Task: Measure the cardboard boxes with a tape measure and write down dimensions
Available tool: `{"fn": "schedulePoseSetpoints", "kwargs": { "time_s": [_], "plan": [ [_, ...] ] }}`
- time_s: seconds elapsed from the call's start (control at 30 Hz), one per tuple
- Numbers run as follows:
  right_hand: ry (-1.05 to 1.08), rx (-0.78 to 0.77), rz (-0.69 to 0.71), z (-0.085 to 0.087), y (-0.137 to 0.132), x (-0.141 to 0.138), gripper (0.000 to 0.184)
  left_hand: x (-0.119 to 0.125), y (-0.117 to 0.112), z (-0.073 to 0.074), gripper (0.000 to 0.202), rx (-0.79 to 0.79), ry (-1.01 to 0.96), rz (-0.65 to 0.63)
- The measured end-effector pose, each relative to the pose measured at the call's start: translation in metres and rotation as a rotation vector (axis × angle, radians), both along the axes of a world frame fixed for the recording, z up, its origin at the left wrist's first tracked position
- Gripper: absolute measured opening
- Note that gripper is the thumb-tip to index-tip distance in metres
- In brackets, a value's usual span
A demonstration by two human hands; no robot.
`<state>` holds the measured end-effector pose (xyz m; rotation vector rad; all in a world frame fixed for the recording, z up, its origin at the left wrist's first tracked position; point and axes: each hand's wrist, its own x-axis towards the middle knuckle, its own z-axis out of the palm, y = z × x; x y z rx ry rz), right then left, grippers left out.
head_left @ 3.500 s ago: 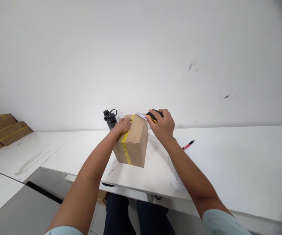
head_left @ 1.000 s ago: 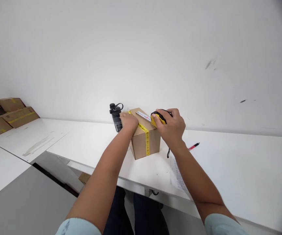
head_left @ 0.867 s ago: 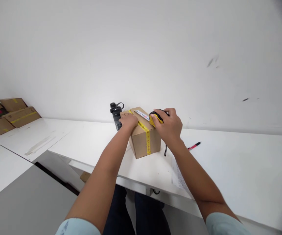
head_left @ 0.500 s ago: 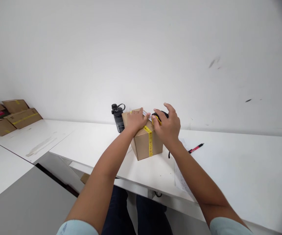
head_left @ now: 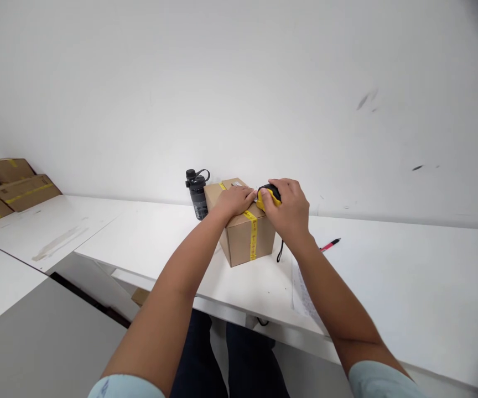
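A brown cardboard box with yellow printed tape stands on the white table. My left hand lies across its top with the fingers stretched to the right, their tips close to the mouth of a tape measure. My right hand is wrapped round that yellow and black tape measure, over the right part of the box top. A black wrist strap hangs down beside the box. Most of the measure's blade is out of sight, and only a small pale bit shows between the hands.
A dark shaker bottle stands just behind the box on the left. Written paper and a red and black pen lie to the right, partly under my right forearm. Several cardboard boxes are stacked at the far left against the wall.
The stretch of blade between my hands has shortened. My right hand's raised fingers have closed round the tape measure, which now shows more clearly. The view has shifted slightly.
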<state>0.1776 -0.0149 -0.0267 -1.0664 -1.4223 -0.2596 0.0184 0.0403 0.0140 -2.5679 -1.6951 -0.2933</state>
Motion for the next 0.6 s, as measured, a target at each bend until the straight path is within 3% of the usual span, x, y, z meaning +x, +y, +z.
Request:
{"fn": "schedulePoseSetpoints", "kwargs": {
  "time_s": [0.27,0.6],
  "plan": [
    [-0.027,-0.034,0.091,0.009,0.001,0.017,0.026,0.001,0.0,0.003,0.071,-0.069,0.017,0.102],
    [-0.165,-0.115,0.081,0.02,-0.022,0.029,0.026,0.003,0.002,0.01,0.071,-0.127,0.016,0.148]
  ]
}}
